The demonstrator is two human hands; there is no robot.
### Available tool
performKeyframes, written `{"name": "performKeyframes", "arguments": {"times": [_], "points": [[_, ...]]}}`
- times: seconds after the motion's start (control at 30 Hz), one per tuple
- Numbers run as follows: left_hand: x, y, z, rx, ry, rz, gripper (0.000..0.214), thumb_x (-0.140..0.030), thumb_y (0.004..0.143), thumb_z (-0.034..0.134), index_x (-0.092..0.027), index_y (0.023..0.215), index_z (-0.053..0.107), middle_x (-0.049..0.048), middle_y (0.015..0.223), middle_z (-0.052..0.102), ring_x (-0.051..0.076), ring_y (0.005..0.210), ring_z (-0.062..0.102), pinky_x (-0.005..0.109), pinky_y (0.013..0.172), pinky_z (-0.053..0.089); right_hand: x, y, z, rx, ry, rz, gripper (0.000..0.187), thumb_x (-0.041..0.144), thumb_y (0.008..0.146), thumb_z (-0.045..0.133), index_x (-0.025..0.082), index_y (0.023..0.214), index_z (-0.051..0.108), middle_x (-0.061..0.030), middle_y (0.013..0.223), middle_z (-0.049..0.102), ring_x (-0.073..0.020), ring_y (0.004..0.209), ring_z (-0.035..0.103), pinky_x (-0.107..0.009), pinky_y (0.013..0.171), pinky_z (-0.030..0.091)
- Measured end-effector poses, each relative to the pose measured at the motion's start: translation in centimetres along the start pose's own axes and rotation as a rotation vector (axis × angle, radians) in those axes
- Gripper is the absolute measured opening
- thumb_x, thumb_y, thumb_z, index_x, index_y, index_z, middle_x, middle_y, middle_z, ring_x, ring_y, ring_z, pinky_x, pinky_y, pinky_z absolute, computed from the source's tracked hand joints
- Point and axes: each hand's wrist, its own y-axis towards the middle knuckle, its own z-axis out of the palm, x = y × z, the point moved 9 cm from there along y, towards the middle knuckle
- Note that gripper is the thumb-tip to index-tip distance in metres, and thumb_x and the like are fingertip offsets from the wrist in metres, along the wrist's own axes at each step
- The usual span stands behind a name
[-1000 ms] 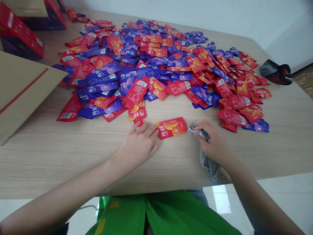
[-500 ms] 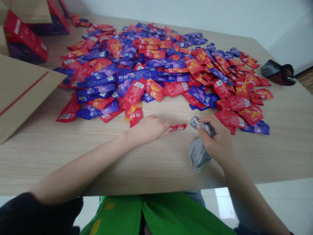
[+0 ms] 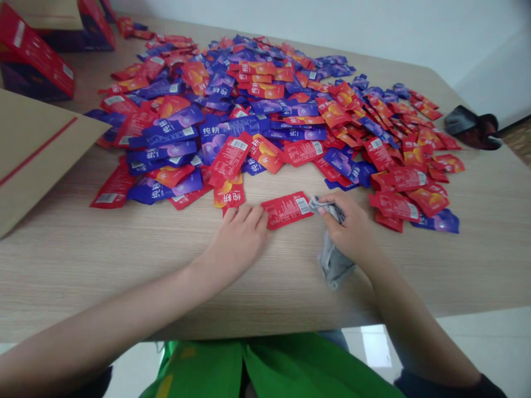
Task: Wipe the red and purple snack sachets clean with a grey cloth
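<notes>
A red sachet (image 3: 286, 210) lies flat on the table with its printed back and white barcode facing up. My left hand (image 3: 243, 235) grips its left end, fingers closed over the edge. In my right hand (image 3: 347, 226) is a bunched grey cloth (image 3: 335, 264), pinched between thumb and fingers. One bunched end of the cloth touches the sachet's right end by the barcode, while the rest hangs down onto the table. Just beyond both hands spreads a large pile of red and purple sachets (image 3: 232, 146).
Red and purple boxes (image 3: 45, 61) stand at the far left, with an open cardboard flap (image 3: 41, 149) nearer me. A dark object (image 3: 473, 128), perhaps a tape dispenser, sits by the right edge. The wooden table (image 3: 136, 265) ends in front of my green apron (image 3: 207, 370).
The red sachet, edge-on earlier, now lies flat with its back showing. My left hand has shifted left and down a little. My right hand has brought the cloth left onto the sachet.
</notes>
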Motion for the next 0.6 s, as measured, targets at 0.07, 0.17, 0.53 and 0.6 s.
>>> {"name": "performKeyframes", "arguments": {"times": [0.07,0.17,0.53,0.6], "points": [[0.0,-1.0,0.9,-0.037,-0.005,-0.002,0.040,-0.024,0.096,0.049,-0.007,0.131,0.057,0.0171,0.135,0.057,0.033,0.118,0.053,0.044,0.089,0.045,2.0,1.1,0.8,-0.035,-0.011,-0.068,0.015,0.017,0.091,0.049,0.018,0.102,0.060,-0.0086,0.100,0.062,-0.0218,0.095,0.058,-0.036,0.086,0.045],[0.1,-1.5,1.8,-0.098,-0.042,0.007,0.040,-0.026,0.097,0.046,-0.009,0.129,0.060,0.0168,0.134,0.059,0.033,0.120,0.053,0.045,0.091,0.045,6.0,1.7,5.1,0.078,-0.104,-0.260,0.025,0.017,0.094,0.044,0.018,0.114,0.059,-0.0119,0.113,0.059,-0.0245,0.107,0.053,-0.039,0.091,0.041],[0.8,-1.2,1.9,-0.044,-0.038,0.014,0.043,-0.019,0.095,0.043,-0.010,0.135,0.056,0.0118,0.143,0.054,0.033,0.128,0.048,0.045,0.088,0.047,-2.2,1.1,5.0,0.151,-0.503,-0.118,0.023,0.013,0.088,0.044,0.017,0.106,0.058,-0.0143,0.110,0.057,-0.0299,0.095,0.047,-0.043,0.080,0.037],[0.9,-1.1,2.0,-0.043,-0.042,0.020,0.043,-0.019,0.095,0.044,-0.010,0.136,0.055,0.0119,0.143,0.054,0.033,0.128,0.048,0.045,0.088,0.047,-3.2,1.5,3.9,0.151,-0.506,-0.106,0.021,0.013,0.089,0.042,0.018,0.102,0.057,-0.0131,0.105,0.057,-0.0294,0.092,0.046,-0.044,0.079,0.037]]}}
